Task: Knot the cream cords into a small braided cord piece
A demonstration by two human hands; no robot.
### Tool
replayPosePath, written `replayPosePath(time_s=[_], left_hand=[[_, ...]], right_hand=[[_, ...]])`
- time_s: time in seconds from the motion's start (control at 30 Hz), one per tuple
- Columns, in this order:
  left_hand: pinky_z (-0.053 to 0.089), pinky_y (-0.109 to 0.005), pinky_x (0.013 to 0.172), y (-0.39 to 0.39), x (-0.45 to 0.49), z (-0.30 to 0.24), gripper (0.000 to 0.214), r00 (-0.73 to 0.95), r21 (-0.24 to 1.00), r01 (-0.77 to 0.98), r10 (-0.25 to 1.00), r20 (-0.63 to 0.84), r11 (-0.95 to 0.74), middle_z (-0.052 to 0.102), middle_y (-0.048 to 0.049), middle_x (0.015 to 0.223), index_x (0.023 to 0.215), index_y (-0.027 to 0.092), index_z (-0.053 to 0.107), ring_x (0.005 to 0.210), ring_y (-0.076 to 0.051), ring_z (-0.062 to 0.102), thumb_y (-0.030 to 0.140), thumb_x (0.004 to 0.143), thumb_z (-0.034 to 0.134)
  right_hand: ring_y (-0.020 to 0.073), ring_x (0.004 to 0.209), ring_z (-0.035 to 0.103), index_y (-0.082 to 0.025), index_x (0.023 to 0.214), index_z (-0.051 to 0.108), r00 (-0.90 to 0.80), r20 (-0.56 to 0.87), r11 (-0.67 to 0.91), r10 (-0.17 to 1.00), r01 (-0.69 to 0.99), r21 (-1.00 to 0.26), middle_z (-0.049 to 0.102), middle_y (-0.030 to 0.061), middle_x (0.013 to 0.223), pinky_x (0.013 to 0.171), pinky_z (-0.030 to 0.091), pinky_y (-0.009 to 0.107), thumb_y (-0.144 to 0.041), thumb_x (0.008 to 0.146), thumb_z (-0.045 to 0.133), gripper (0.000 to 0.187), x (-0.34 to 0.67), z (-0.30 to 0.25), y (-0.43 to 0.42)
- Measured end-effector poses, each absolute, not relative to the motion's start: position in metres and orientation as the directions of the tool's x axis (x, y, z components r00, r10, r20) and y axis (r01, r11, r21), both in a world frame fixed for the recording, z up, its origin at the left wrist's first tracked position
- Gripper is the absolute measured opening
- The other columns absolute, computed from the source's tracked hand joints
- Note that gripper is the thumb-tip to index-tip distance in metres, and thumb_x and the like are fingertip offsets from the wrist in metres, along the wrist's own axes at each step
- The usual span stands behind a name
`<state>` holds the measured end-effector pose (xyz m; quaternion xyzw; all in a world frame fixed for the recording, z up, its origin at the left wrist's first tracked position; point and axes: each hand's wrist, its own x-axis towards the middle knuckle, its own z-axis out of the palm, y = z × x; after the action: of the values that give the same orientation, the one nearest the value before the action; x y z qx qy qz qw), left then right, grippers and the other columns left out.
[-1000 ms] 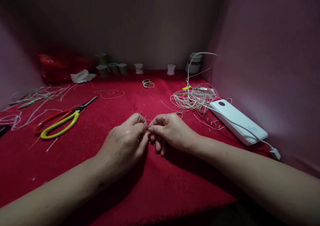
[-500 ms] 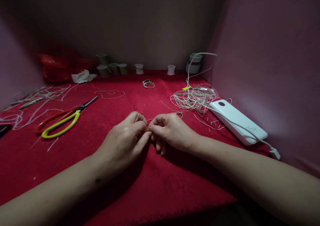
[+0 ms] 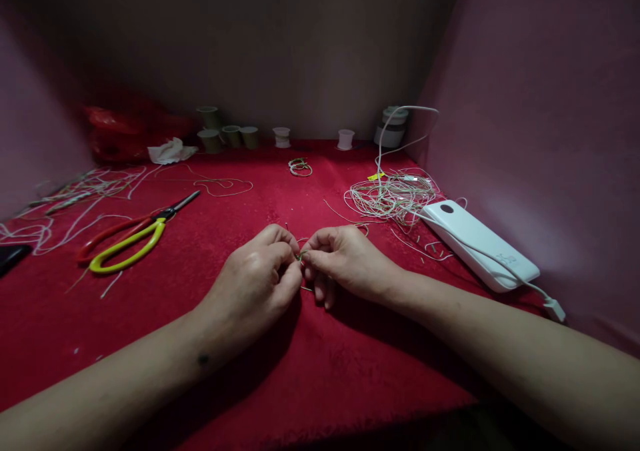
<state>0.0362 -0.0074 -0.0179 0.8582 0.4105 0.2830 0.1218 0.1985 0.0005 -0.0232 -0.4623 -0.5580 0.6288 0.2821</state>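
My left hand (image 3: pixel 260 268) and my right hand (image 3: pixel 343 261) meet over the middle of the red cloth (image 3: pixel 320 371). Thumb and fingers of both are pinched on a thin green cord (image 3: pixel 301 257), most of which is hidden between the fingertips. A short loop of it shows just below the hands. Beyond them lies a pair of small braided cord rings (image 3: pixel 300 166). To the left, scissors (image 3: pixel 135 238) with one red and one yellow handle rest on the cloth, away from my left hand.
At right, a tangle of pale cords (image 3: pixel 393 198) lies beside a white power bank (image 3: pixel 483 244) with a cable. Several spools (image 3: pixel 232 136) and a red plastic bag (image 3: pixel 117 134) stand along the back. Loose white cords (image 3: pixel 75 221) and a dark object (image 3: pixel 13 258) are at left.
The whole view has shifted slightly, so things appear a little further right. A bit of green cord now shows between the fingertips, which have parted slightly.
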Motion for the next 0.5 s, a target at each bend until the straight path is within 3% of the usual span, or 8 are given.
replayPosePath(time_s=[0.5], left_hand=[[0.049,-0.026,0.064,-0.005,0.0367,-0.0206,0.029,0.499,0.464,0.611,0.767,0.403,-0.642,0.061,-0.0073,0.079,0.068,0.013,0.066,0.07,-0.015,0.06,0.019,0.088,0.048]], right_hand=[[0.0104,0.032,0.054,-0.016,0.07,0.05,-0.441,-0.278,-0.25,0.854,0.121,-0.961,0.056,-0.0042,0.042,0.033,0.045,0.019,-0.006,0.091,0.04,0.025,0.2,-0.0256,0.0022]])
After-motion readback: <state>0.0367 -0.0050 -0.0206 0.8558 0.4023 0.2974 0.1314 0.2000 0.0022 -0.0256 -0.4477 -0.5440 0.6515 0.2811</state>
